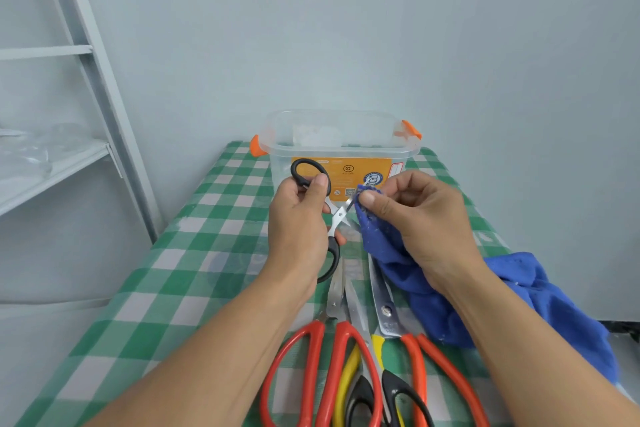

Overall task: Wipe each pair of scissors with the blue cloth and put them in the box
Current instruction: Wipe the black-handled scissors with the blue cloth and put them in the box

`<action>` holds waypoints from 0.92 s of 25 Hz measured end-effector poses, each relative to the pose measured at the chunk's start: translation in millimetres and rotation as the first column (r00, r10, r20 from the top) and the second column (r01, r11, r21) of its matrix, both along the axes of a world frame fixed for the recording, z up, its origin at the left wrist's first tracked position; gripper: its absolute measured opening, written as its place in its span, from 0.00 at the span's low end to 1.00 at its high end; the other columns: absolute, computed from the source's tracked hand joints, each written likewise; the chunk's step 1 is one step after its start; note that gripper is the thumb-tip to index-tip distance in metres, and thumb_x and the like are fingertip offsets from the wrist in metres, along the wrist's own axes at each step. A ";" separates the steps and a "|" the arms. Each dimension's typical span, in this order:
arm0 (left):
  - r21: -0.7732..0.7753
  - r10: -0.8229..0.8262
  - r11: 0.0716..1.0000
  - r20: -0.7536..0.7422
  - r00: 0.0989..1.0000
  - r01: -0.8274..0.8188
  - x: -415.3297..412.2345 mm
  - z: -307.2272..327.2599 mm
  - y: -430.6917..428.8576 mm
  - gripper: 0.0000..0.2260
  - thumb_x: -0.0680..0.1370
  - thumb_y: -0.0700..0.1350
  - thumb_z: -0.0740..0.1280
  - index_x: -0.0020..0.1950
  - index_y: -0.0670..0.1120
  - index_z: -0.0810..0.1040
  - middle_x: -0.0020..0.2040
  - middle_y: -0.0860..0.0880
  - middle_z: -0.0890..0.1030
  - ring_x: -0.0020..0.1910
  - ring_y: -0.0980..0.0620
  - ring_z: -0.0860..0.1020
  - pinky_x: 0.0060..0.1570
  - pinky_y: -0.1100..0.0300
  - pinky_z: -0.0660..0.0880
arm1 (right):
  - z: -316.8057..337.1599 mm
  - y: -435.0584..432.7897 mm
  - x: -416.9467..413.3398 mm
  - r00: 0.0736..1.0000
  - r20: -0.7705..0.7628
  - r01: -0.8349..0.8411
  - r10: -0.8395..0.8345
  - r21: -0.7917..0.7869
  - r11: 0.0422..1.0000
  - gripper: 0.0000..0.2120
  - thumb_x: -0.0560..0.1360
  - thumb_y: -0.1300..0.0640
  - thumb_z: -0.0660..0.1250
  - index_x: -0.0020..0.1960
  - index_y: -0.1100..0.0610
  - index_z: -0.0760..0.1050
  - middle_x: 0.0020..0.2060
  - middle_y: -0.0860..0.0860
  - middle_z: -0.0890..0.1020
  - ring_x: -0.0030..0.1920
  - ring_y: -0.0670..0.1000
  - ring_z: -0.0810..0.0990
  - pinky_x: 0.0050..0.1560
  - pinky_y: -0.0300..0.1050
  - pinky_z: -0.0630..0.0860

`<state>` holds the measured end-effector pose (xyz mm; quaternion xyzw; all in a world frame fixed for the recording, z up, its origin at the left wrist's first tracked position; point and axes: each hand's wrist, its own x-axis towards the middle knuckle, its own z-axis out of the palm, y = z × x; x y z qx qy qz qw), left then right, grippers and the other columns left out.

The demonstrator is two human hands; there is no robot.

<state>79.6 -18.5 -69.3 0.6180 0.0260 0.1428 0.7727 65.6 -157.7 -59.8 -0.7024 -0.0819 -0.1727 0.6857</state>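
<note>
The left hand [301, 222] has the small black-handled scissors [341, 215] up off the table, thumb and fingers curled around the handles. The scissors are splayed into an X! One black loop stands high, in front of the box's orange label; the other hangs low by the wrist.

Over to the right hand [422, 218]: thumb and forefinger pinch a fold of the blue cloth [384, 250] right around the tip of one blade. The rest of the cloth trails down under the wrist and off to the table's right edge.

Here is the relation that matters. That blade runs from the pivot up and to the right, straight into the pinch, so a wipe wants to travel along that slant, pivot to tip. The other blade is mostly hidden behind the cloth.

The clear plastic box [339, 149] with orange latches sits just beyond both hands, open-topped, dead ahead. The left hand carries the scissors, so it looks best placed to make the drop.

Waiting on the green-checked table [173, 288], close in: red-handled scissors [336, 298], a yellow-and-black pair [346, 381] and orange-handled scissors [384, 308], blades pointing away toward the box. I'd call this an early stage of the job.
</note>
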 end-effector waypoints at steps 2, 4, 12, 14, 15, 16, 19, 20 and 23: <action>0.010 0.005 1.000 -0.005 1.000 -0.005 0.0 0.2 -0.5 0.08 0.83 0.47 0.65 0.49 0.43 0.77 0.36 0.49 0.73 0.22 0.58 0.72 0.28 0.56 0.74 | -2.6 1.7 -0.2 1.000 0.009 -0.007 0.007 -0.045 0.999 0.11 0.69 0.60 0.79 0.39 0.60 0.77 0.28 0.48 0.81 0.29 0.45 0.78 0.31 0.36 0.74; 0.029 0.003 1.000 -0.001 1.000 -0.003 -1.1 0.3 -0.8 0.09 0.82 0.48 0.65 0.49 0.42 0.77 0.36 0.50 0.73 0.25 0.56 0.73 0.28 0.56 0.75 | -5.5 4.0 -0.1 1.000 0.022 0.018 -0.016 -0.077 0.997 0.11 0.69 0.60 0.79 0.40 0.62 0.77 0.27 0.46 0.81 0.28 0.44 0.77 0.30 0.34 0.73; -0.026 -0.064 0.998 -0.001 0.998 0.064 -4.6 5.7 -0.2 0.10 0.83 0.45 0.65 0.45 0.41 0.75 0.35 0.47 0.70 0.20 0.56 0.68 0.23 0.59 0.72 | -10.2 9.4 5.5 0.995 -0.060 0.067 -0.076 -0.134 0.989 0.20 0.69 0.52 0.80 0.37 0.67 0.75 0.27 0.56 0.78 0.28 0.49 0.71 0.29 0.40 0.68; -0.036 -0.082 0.996 0.002 0.997 0.082 -5.4 7.3 1.0 0.11 0.82 0.45 0.66 0.43 0.41 0.74 0.35 0.47 0.69 0.19 0.57 0.66 0.25 0.57 0.72 | -9.3 9.0 5.3 0.994 -0.052 0.096 -0.100 -0.080 0.992 0.21 0.69 0.52 0.80 0.37 0.68 0.74 0.27 0.56 0.77 0.29 0.50 0.71 0.29 0.40 0.68; -0.035 -0.090 0.995 0.007 0.996 0.090 -6.4 7.5 0.7 0.11 0.82 0.45 0.66 0.43 0.42 0.74 0.35 0.47 0.69 0.19 0.57 0.66 0.26 0.56 0.72 | -8.9 7.5 5.6 0.992 -0.044 0.115 -0.118 -0.051 0.992 0.22 0.69 0.53 0.79 0.37 0.68 0.73 0.27 0.57 0.76 0.29 0.50 0.70 0.29 0.40 0.68; -0.032 -0.099 0.995 0.011 0.995 0.100 -7.5 7.2 0.0 0.10 0.82 0.45 0.66 0.43 0.42 0.75 0.35 0.47 0.69 0.18 0.57 0.66 0.27 0.55 0.72 | -8.8 5.1 5.8 0.990 -0.039 0.135 -0.136 -0.022 0.991 0.22 0.70 0.53 0.79 0.37 0.69 0.73 0.28 0.57 0.76 0.29 0.50 0.70 0.29 0.40 0.68; -0.017 -0.102 0.995 0.003 0.995 0.102 -7.0 6.3 -2.5 0.10 0.83 0.45 0.65 0.44 0.41 0.75 0.34 0.47 0.69 0.17 0.55 0.66 0.31 0.52 0.72 | -8.1 -2.2 9.0 0.979 -0.037 0.199 -0.198 0.025 0.980 0.22 0.71 0.52 0.78 0.37 0.68 0.73 0.28 0.57 0.75 0.30 0.51 0.70 0.31 0.42 0.69; -0.012 -0.095 0.995 -0.006 0.995 0.095 -6.5 6.3 -2.9 0.10 0.83 0.45 0.66 0.44 0.41 0.75 0.34 0.47 0.69 0.17 0.55 0.66 0.32 0.51 0.72 | -8.2 -3.7 9.4 0.975 -0.034 0.219 -0.218 0.027 0.975 0.22 0.72 0.51 0.77 0.37 0.67 0.73 0.28 0.56 0.74 0.30 0.51 0.69 0.31 0.43 0.68; -0.004 -0.069 0.998 -0.008 0.998 0.069 -4.8 6.0 -0.4 0.10 0.82 0.45 0.66 0.43 0.42 0.75 0.33 0.48 0.68 0.17 0.56 0.66 0.31 0.50 0.74 | -9.0 -3.8 8.5 0.970 -0.026 0.244 -0.243 0.072 0.967 0.19 0.75 0.49 0.75 0.39 0.63 0.73 0.30 0.57 0.74 0.31 0.52 0.68 0.31 0.44 0.67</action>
